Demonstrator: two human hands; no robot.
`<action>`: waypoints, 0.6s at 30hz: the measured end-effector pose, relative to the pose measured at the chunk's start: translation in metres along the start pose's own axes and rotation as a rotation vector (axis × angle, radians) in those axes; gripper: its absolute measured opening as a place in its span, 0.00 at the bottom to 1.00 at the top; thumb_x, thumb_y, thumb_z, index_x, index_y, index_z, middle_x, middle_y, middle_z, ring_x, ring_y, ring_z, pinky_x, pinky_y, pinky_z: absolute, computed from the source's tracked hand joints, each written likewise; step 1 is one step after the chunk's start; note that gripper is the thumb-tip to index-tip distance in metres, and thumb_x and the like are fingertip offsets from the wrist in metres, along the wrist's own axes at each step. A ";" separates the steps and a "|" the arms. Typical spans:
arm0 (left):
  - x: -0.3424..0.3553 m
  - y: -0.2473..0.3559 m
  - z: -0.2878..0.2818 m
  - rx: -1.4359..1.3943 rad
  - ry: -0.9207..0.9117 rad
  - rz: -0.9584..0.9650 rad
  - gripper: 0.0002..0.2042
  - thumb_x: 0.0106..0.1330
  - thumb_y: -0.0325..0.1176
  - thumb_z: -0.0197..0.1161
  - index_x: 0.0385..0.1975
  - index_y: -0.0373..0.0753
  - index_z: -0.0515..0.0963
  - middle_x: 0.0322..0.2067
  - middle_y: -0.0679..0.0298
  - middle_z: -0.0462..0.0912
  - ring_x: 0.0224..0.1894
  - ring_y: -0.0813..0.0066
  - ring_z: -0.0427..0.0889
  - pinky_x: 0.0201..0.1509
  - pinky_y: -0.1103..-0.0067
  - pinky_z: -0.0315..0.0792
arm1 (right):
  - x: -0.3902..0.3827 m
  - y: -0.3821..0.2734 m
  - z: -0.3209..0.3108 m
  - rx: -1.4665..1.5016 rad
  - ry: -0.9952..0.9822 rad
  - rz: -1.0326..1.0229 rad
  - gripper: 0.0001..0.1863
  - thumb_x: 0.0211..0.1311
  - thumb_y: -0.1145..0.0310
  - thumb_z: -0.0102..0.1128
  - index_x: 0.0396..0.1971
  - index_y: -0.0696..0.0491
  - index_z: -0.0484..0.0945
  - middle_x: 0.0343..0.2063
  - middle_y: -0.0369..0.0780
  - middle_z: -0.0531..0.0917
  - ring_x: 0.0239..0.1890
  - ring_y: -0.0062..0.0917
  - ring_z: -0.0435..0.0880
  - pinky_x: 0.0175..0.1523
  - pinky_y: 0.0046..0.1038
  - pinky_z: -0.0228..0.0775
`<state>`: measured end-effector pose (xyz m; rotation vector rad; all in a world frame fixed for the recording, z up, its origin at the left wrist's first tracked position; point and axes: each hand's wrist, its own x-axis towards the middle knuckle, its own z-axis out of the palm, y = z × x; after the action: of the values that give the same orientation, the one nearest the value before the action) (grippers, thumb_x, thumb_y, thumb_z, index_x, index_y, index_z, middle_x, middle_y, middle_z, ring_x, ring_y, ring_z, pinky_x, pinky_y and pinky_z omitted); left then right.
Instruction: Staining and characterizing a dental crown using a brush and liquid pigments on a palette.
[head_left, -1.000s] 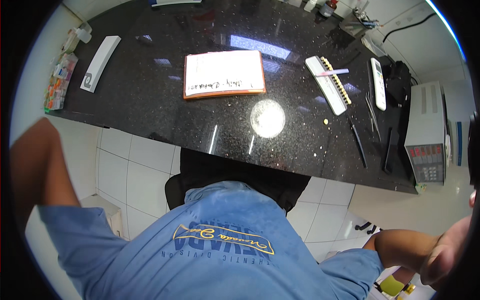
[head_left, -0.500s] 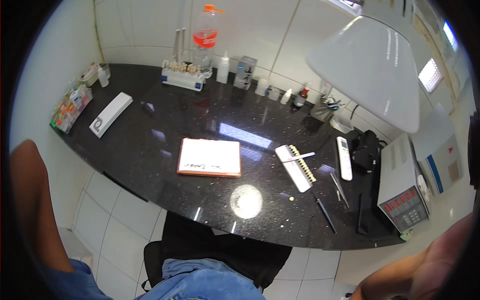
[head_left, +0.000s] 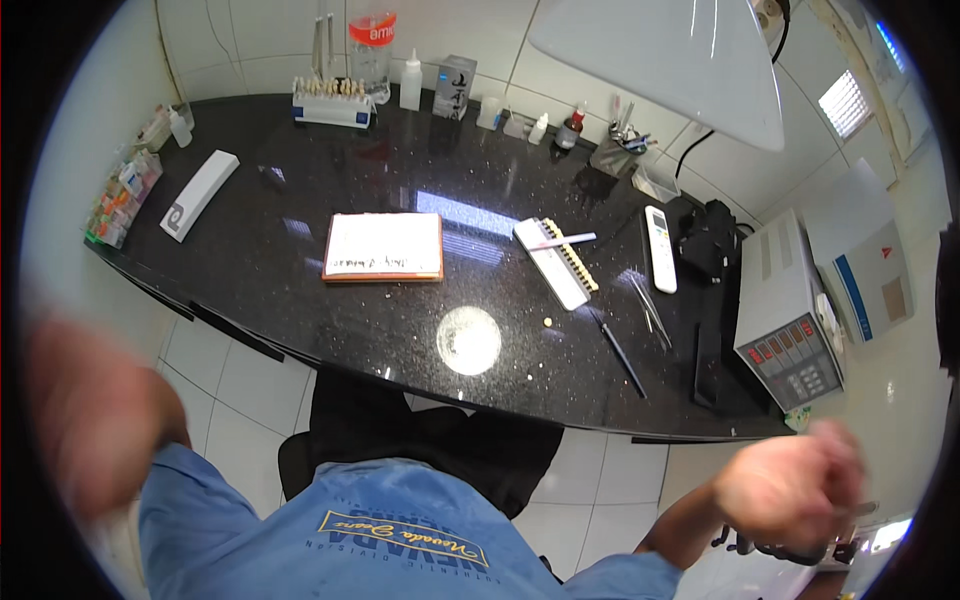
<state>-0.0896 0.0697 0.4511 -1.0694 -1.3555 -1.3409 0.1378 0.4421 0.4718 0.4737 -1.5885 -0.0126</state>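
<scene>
Both hands are raised off the dark speckled countertop [head_left: 300, 330] and smeared by motion. My left hand [head_left: 90, 420] is at the far left, beside the counter's left end; its fingers are too blurred to read. Out past the counter's right front corner is my right hand [head_left: 795, 480], looking curled, but blur hides whether it holds anything. Neither hand touches anything on the counter that I can see. In the middle lies a pad of white paper [head_left: 384, 245] with handwriting. Right of it is a white dental shade guide [head_left: 553, 265] with tooth-coloured tabs and a thin stick across it.
A dark slim tool [head_left: 622, 355], tweezers [head_left: 652, 310], a white remote control [head_left: 660, 250] and a black camera-like object [head_left: 708, 240] lie to the right, before a control box [head_left: 790, 320]. Bottles [head_left: 411, 82] line the wall. A white lamp shade [head_left: 660, 60] overhangs.
Both hands have come into view, the left at the left edge and the right at the lower right. The view has tilted down, showing more of my blue shirt.
</scene>
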 end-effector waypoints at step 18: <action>-0.104 -0.142 0.119 0.131 -1.440 -0.422 0.41 0.40 0.43 0.74 0.58 0.39 0.65 0.58 0.53 0.62 0.59 0.53 0.60 0.62 0.63 0.58 | -0.155 0.069 0.019 -0.260 -0.729 1.083 0.05 0.56 0.79 0.56 0.32 0.60 0.79 0.26 0.38 0.79 0.26 0.19 0.75 0.33 0.19 0.67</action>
<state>-0.2122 0.1872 0.3229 -1.8189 -2.7532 -0.5672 0.0996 0.5476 0.3427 -0.7163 -2.3363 0.4691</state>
